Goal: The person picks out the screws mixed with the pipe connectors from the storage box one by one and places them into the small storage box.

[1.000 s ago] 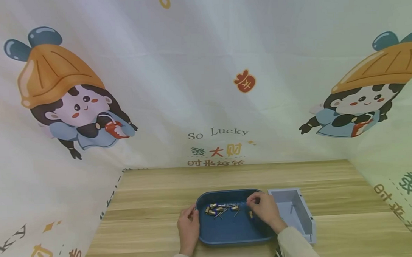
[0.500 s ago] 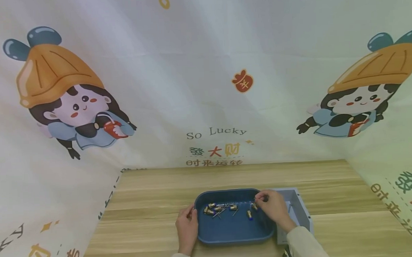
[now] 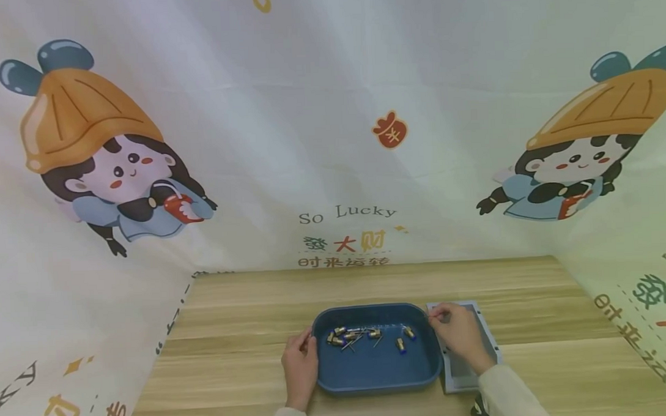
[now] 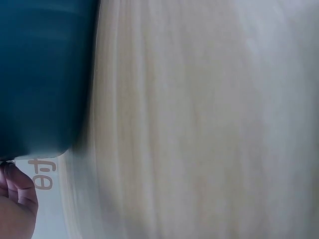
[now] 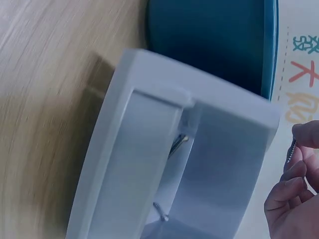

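On the wooden table stands a blue tray (image 3: pixel 379 370) with several brass fittings with blue ends (image 3: pixel 401 345) and thin screws (image 3: pixel 377 342) lying in it. My left hand (image 3: pixel 300 367) grips the tray's left rim, thumb and fingers bent against the edge. My right hand (image 3: pixel 463 335) is above a grey plastic bin (image 5: pixel 199 85) at the tray's right side. In the right wrist view, thumb and fingers pinch a small threaded screw (image 5: pixel 291 151). Inside the bin lie a screw (image 5: pixel 178 145) and another one (image 5: pixel 160 211).
Patterned cloth walls (image 3: pixel 337 171) enclose the wooden table (image 3: pixel 233 334) at the back and both sides. A small black object (image 3: pixel 479 409) shows beside the right sleeve (image 3: pixel 510 394), near the front edge of the view.
My right hand has moved right, from over the tray's right part to above the grey bin. Two brass fittings now lie uncovered at the tray's right side. The left hand keeps its hold.
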`<action>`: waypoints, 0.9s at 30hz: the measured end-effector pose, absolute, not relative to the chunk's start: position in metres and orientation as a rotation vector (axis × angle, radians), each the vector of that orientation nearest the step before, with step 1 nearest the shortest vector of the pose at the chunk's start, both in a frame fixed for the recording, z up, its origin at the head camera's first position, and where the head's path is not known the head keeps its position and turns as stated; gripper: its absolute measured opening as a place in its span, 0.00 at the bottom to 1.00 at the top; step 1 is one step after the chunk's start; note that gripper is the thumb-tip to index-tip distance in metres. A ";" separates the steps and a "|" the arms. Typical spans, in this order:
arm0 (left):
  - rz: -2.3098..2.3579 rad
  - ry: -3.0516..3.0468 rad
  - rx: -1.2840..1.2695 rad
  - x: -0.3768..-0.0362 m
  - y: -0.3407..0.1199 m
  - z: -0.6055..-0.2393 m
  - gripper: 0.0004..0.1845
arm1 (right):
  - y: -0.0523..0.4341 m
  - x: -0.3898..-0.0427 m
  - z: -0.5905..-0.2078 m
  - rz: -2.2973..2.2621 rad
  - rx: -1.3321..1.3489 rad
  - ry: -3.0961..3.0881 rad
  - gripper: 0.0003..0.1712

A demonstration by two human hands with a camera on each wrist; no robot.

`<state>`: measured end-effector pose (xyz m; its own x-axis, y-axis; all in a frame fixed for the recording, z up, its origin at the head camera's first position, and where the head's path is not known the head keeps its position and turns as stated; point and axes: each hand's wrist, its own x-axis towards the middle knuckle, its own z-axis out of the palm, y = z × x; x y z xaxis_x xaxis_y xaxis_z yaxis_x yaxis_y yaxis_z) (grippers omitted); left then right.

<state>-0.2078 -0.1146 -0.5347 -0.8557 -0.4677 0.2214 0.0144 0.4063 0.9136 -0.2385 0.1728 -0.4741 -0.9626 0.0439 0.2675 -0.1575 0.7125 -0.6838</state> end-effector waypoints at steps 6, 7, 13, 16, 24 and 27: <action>-1.442 -2.223 0.378 -0.207 -0.115 -0.533 0.12 | 0.182 -0.238 -0.477 1.081 0.063 -2.653 0.02; -1.443 -2.224 0.381 -0.207 -0.115 -0.533 0.12 | 0.183 -0.237 -0.478 1.074 0.061 -2.651 0.02; -1.444 -2.229 0.376 -0.206 -0.114 -0.532 0.12 | 0.190 -0.235 -0.484 1.040 0.026 -2.667 0.02; -1.446 -2.229 0.376 -0.207 -0.116 -0.534 0.12 | 0.192 -0.234 -0.488 1.049 0.018 -2.679 0.02; -1.448 -2.229 0.397 -0.209 -0.116 -0.536 0.12 | 0.194 -0.234 -0.499 1.025 0.018 -2.699 0.02; -1.446 -2.222 0.390 -0.209 -0.116 -0.536 0.12 | 0.195 -0.235 -0.502 1.014 -0.015 -2.731 0.02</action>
<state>-0.2087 -0.1160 -0.5358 -0.8551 -0.4691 0.2207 0.0120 0.4078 0.9130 -0.2348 0.1945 -0.5023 -0.9741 0.0882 0.2084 -0.0691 0.7609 -0.6451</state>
